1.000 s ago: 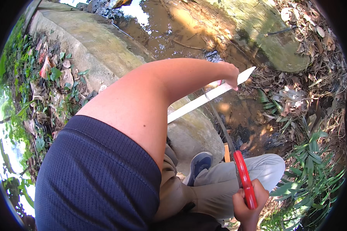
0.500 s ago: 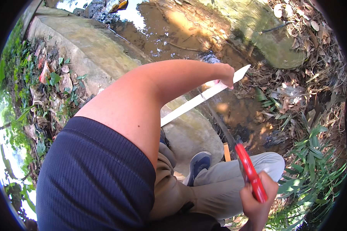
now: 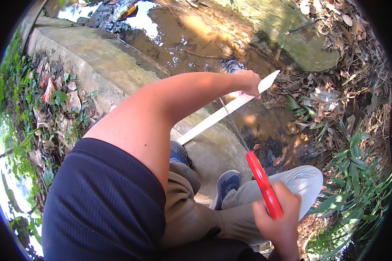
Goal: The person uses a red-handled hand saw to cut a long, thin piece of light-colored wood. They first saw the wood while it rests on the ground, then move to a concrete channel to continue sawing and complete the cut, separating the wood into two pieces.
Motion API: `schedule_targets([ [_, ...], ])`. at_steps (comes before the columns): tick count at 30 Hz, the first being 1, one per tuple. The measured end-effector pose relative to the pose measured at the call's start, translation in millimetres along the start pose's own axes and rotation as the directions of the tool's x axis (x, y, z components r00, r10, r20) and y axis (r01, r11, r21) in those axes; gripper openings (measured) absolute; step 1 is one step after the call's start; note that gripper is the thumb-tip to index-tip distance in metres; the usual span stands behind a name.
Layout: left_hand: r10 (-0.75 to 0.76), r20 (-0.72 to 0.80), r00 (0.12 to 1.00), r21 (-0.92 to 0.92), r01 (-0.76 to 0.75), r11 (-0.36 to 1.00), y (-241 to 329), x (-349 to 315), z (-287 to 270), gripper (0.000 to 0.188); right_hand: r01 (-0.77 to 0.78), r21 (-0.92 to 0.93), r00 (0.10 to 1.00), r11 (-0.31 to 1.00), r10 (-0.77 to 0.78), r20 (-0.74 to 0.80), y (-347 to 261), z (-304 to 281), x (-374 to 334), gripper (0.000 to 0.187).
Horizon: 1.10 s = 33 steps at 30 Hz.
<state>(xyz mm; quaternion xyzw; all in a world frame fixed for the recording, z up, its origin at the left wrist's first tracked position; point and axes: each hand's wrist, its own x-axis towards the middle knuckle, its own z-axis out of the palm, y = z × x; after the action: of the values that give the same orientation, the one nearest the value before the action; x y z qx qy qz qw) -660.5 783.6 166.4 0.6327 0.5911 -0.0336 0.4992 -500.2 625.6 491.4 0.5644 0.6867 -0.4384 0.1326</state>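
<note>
My left hand [image 3: 250,82] is closed round a long white strip [image 3: 213,118] near its pointed far end. The strip slants down to the left, its near end by my shoes [image 3: 226,185]. My right hand [image 3: 278,215] grips the red handle [image 3: 264,184] of a handsaw. Its thin grey saw blade [image 3: 236,130] crosses the strip a little below my left hand, the tip showing just past the strip's far edge. Teeth and any cut are too small to make out.
A pale boulder [image 3: 213,152] lies under the strip, beside shallow brown water [image 3: 161,56]. A concrete ledge [image 3: 87,56] runs along the left. Dry leaves [image 3: 326,100] and green plants [image 3: 357,174] cover the right bank. My bent knee [image 3: 309,187] is close to the saw.
My right hand and the saw have moved forward and to the left, so less blade shows between handle and strip. My left hand keeps its hold; the whole view has shifted slightly.
</note>
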Motion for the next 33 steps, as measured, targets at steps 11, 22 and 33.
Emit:
schedule_targets([
  [11,0.021,0.04,0.999,-0.015,-0.02,1.0,6,-2,-3,0.056,-0.07,0.0,0.993,0.998,0.069,-0.1,-14,-19,-19,0.021],
  [22,0.044,-0.022,0.999,-0.01,-0.044,0.999,15,-9,3,0.056,-0.13,-0.072,0.992,0.989,0.129,-0.015,-22,-42,-28,0.017],
  [33,-0.017,-0.031,0.999,0.012,0.018,1.0,-4,-15,8,0.066,-0.005,0.118,1.0,0.993,0.006,-0.014,7,-18,0,0.017],
])
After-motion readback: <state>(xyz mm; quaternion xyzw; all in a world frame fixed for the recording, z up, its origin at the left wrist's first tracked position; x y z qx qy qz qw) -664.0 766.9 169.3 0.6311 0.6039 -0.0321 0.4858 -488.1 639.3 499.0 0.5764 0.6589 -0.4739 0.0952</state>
